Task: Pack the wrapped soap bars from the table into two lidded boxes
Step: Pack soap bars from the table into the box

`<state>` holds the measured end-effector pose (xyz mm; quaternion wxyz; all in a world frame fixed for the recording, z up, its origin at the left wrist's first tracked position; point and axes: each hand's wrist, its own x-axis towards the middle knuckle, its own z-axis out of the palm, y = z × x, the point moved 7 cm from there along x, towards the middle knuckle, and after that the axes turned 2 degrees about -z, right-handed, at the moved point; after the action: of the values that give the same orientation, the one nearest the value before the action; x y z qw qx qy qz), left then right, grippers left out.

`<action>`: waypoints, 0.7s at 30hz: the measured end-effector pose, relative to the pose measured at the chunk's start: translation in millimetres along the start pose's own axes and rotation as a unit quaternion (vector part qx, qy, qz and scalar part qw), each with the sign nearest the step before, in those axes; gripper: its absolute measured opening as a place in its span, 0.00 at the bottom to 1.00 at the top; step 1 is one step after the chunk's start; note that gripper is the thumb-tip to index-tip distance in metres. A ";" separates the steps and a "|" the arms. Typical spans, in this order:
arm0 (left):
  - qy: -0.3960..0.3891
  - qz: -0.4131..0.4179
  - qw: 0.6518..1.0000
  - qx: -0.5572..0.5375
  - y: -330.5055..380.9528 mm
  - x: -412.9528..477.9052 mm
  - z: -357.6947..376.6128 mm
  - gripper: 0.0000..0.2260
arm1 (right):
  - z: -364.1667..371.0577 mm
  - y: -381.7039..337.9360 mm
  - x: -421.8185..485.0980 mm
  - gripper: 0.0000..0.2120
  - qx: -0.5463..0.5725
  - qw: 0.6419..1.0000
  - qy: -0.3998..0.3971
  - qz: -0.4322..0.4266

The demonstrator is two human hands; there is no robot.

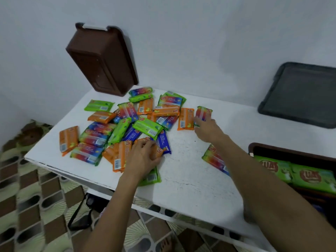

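A: Well, starting at the far left, an upturned brown box point(101, 59) leaned on the wall at the back of the surface point(190, 179), not yet in play. In front of it sprawled the heap of soap bars point(127, 124), orange, green and rainbow wrappers overlapping every which way.

B: And the left hand point(143, 157) was right at the heap's near edge, fingers curled round an orange bar point(159, 150). A green bar point(151, 178) lay half hidden beneath that wrist.

A: Good pick, I'd say. That one sat on top at the edge, so lifting it straight up should have spared the neighbours a shove.

B: Across to the right hand point(207, 129): it reached over a rainbow bar point(204, 112) lying apart from the heap, just beside a stray orange bar point(185, 119). Fingers lay on the wrapper; whether they had actually pinched it, I couldn't tell through the blur.

A: Slick wrappers, those. A thumb under the near edge would have served better than a flat press from above.

B: A second rainbow bar point(211, 157) sat under that forearm, easy to sweep off by accident.

A: Then the open brown box point(272, 148) at the right edge, green bars point(294, 172) lying flat side by side within. Matching that flat, label-up lay would have kept the rows tight.

B: And the grey lid point(300, 93) stood propped against the wall behind, well apart.
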<state>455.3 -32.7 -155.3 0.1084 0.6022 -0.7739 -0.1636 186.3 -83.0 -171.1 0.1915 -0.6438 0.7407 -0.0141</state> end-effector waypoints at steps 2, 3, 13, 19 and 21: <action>0.000 -0.009 1.000 -0.017 -2.3 0.3 0.8 0.28 | 8.5 6.3 7.3 0.26 -0.019 0.999 -0.023 0.022; -0.005 -0.016 1.000 -0.025 -4.0 1.0 1.3 0.28 | 9.2 8.2 9.0 0.27 -0.027 0.999 -0.021 0.027; -0.007 0.016 1.000 -0.001 22.0 -2.0 -14.0 0.32 | -5.8 0.1 -13.8 0.21 -0.143 0.988 -0.048 -0.035; 0.066 0.043 0.991 -0.108 74.7 -21.0 -50.4 0.27 | -46.4 2.4 -49.9 0.25 -0.074 0.990 0.091 -0.081; 0.088 0.047 0.966 -0.237 95.5 -30.0 -58.0 0.23 | -66.6 9.3 -70.3 0.22 -0.023 0.986 0.135 -0.091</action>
<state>398.4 10.4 -64.2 0.3228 0.5344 -0.7280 -0.2833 164.3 -29.0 -93.3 0.0730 -0.7049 0.6983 -0.1009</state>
